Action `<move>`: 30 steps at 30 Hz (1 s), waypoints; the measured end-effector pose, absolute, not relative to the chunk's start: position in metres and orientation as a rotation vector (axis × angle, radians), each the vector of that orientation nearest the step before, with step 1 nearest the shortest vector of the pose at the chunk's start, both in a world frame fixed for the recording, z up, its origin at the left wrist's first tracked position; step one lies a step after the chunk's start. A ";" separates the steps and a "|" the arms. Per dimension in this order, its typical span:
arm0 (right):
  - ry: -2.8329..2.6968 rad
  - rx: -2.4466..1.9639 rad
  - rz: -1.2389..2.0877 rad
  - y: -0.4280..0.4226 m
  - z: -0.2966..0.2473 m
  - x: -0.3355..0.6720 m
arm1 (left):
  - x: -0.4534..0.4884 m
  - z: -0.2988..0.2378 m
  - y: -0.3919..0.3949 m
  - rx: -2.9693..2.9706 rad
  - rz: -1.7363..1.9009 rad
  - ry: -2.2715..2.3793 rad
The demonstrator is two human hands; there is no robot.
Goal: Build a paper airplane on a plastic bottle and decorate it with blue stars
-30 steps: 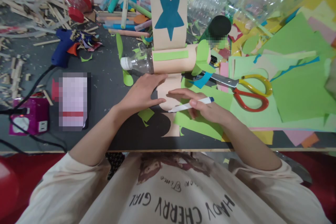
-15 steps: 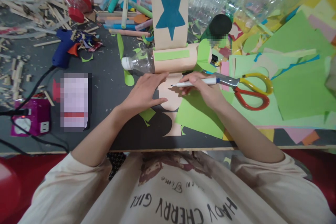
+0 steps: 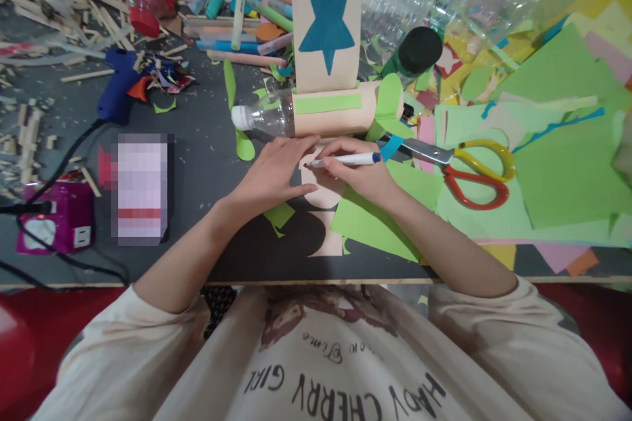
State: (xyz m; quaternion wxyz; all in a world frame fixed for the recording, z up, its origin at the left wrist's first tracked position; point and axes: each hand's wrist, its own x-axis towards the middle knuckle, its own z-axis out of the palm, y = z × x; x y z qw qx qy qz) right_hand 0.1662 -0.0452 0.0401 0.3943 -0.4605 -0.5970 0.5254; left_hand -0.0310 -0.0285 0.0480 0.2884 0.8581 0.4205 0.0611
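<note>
A clear plastic bottle (image 3: 264,120) lies on its side on the grey table, wrapped in beige paper with a green strip. An upright beige wing (image 3: 326,20) with a blue star rises from it. A second beige wing (image 3: 320,192) lies flat in front of the bottle. My left hand (image 3: 269,174) lies flat on that wing's left side, fingers stretched out. My right hand (image 3: 358,174) grips a white pen (image 3: 345,160) with a blue end. Its tip points left and touches the flat wing close to my left fingertips.
Red-and-yellow scissors (image 3: 464,168) lie right of my hand on green paper sheets (image 3: 563,171). A blue glue gun (image 3: 118,85) and a magenta power strip (image 3: 59,217) sit at the left, a phone (image 3: 141,187) beside them. Sticks, markers and clear bottles crowd the back.
My right hand carried the pen up and to the left, from the green paper onto the flat beige wing; its tip now sits by my left fingertips. My left hand stayed put.
</note>
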 end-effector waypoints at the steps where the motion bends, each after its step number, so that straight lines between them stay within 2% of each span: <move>1: -1.532 -1.164 1.314 -0.045 0.040 0.166 | -0.031 0.048 -0.028 2.290 0.157 1.125; 30: -1.436 -1.285 1.282 -0.049 0.046 0.179 | -0.032 0.046 -0.028 2.326 0.179 1.108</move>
